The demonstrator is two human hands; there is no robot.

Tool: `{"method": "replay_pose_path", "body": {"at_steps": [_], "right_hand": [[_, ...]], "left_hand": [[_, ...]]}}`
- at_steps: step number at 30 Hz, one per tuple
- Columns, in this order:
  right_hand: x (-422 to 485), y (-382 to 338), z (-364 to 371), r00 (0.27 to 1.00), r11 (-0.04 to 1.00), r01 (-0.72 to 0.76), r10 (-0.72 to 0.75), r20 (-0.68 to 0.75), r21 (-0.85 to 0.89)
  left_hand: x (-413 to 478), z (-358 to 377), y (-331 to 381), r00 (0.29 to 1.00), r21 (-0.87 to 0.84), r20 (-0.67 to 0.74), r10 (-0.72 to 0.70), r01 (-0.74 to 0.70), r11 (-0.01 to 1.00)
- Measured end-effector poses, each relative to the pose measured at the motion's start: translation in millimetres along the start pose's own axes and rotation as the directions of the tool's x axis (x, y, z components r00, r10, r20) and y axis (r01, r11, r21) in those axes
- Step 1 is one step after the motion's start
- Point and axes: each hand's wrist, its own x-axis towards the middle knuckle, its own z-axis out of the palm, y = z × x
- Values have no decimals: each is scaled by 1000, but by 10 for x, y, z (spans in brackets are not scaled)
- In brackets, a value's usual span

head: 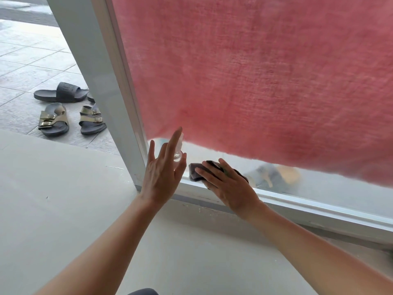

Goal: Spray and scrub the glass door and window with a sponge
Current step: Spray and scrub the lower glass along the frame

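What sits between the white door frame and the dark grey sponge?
In the head view, the left hand, holding a small clear plastic spray bottle, lies between the white door frame and the dark grey sponge.

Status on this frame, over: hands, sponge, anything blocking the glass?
Left hand grips spray bottle. Right hand presses sponge flat on the glass, bottom corner by the frame. Nothing in front; pink curtain hangs behind the pane.
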Motion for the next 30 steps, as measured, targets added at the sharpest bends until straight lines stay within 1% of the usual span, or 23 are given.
{"method": "replay_pose_path", "body": {"at_steps": [2,4,7,9,13,18,21,24,27,30], "right_hand": [[10,-27,-27,1000,1000,8,-8,30,8],[50,-7,-98,1000,999,-11,11,-4,34],[89,58,-233,992,982,-111,119,-44,152],[86,85,-285,983,966,-152,170,-73,211],[187,277,-479,942,929,-217,280,-186,300],[514,659,-825,862,924,-260,353,-365,280],[648,725,-916,840,931,-262,351,-414,255],[677,704,-853,851,946,-250,316,-421,206],[676,616,-737,884,967,-194,245,-398,164],[647,446,-581,936,986,-98,137,-325,133]], "left_hand": [[-5,-15,-18,1000,-6,5,-7,7,1000],[-14,-35,-37,1000,-10,4,-11,11,1000],[-22,-76,-48,1000,-12,-3,-18,18,1000],[-36,-88,-44,1000,-6,0,-17,17,1000],[-22,-113,-25,1000,-5,1,6,-6,1000],[44,-175,19,999,-5,-28,17,-17,1000],[70,-203,17,998,-2,-58,5,-5,1000],[70,-208,-9,998,0,-68,5,-5,1000],[35,-196,-88,998,-1,-68,-1,1,1000],[-9,-188,-167,997,14,-77,2,-1,1000]]}}
